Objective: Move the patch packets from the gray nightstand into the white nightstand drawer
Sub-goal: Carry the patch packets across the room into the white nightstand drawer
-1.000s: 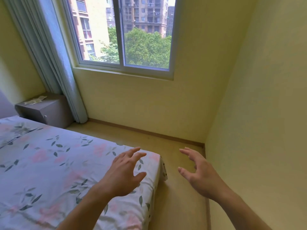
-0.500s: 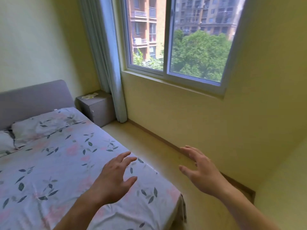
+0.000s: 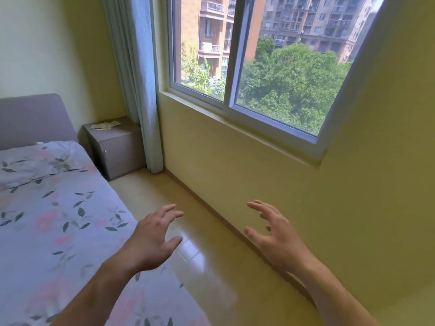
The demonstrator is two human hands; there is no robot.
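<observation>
**Packets far off to the left, both hands empty**

The patch packets (image 3: 105,125) lie in a loose, pale scatter on top of the gray nightstand (image 3: 117,147), which stands in the far left corner between the bed (image 3: 58,220) and the curtain (image 3: 143,90). From the hands they lie ahead and to the left, well apart, down the strip of wooden floor (image 3: 188,243) between the bed and the wall under the window (image 3: 247,55).

The left hand (image 3: 153,238) is nearer the nightstand's side; the right hand (image 3: 275,238) hangs closer to the wall. Both are released, fingers spread and relaxed, holding nothing.

The scatter seems to run roughly left to right along the nightstand top (too small to be sure). No brand or writing can be read on the packets. The white nightstand is not in view.
</observation>
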